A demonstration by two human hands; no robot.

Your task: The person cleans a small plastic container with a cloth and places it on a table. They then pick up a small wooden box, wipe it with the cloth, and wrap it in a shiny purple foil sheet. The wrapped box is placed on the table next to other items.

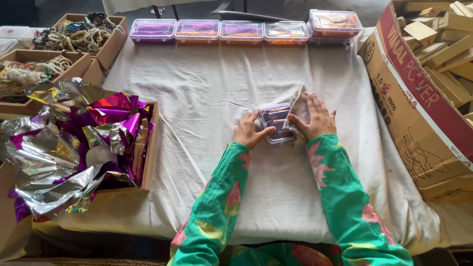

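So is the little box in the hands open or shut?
Shut, it seems: the clear lid lies flat on the box. The left hand grips one side; the right hand presses a cloth against it.

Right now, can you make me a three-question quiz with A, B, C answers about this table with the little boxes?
1. Where is the row of clear lidded boxes?
A. along the far edge of the table
B. on the floor
C. inside the big carton

2. How many boxes make up that row?
A. two
B. five
C. nine

3. What are the two hands doing?
A. resting flat and empty
B. holding a small clear box
C. tearing foil

Answers:
1. A, they line the far edge of the white cloth.
2. B, five lids can be counted.
3. B, the left hand and right hand hold the small clear box, with a grey cloth under the right hand.
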